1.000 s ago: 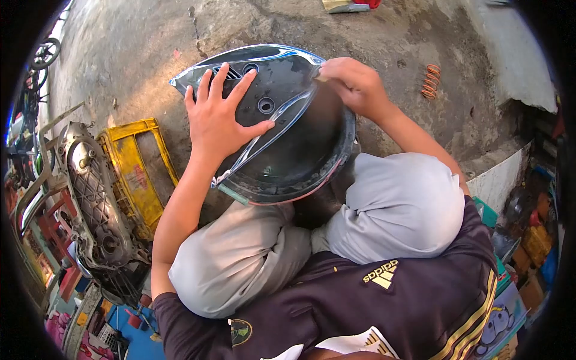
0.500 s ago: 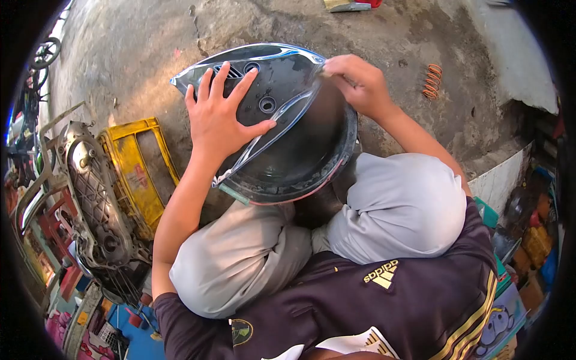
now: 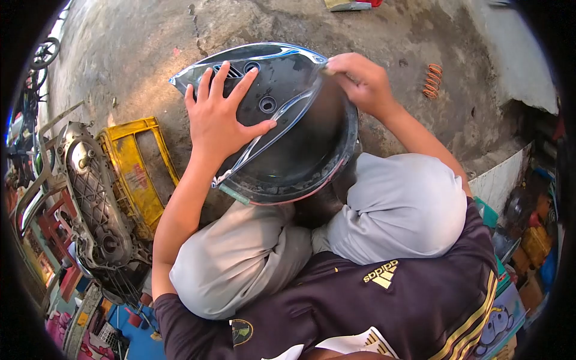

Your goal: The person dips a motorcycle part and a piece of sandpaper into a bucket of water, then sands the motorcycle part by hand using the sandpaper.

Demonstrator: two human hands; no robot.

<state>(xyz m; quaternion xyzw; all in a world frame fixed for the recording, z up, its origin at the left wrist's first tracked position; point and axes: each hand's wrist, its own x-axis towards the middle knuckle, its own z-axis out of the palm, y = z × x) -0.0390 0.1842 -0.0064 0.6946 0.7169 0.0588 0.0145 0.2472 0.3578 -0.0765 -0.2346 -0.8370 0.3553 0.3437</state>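
Observation:
A dark motorcycle body panel [image 3: 294, 75] with shiny blue-and-silver edges and round holes lies across the top of a black basin [image 3: 350, 141]. On the panel's left part my left hand [image 3: 219, 117] rests with its fingers spread and thumb out. My right hand [image 3: 366, 87] is at the panel's right corner, its fingers pinched together against the edge. Something small and dull shows at those fingertips, but I cannot make it out. Below the panel's lower edge, the inside of the basin is dark. A greenish strip [image 3: 234, 195] shows on the basin's near rim.
Left of me stand a yellow plastic crate [image 3: 133, 174] and a metal engine casing [image 3: 96, 192]. An orange coil spring [image 3: 432, 81] lies on the concrete floor at the right. My knees flank the basin's near side. Assorted parts crowd both lower sides.
My right hand has shifted very slightly at the panel's right corner. My left hand, the panel and the basin look the same.

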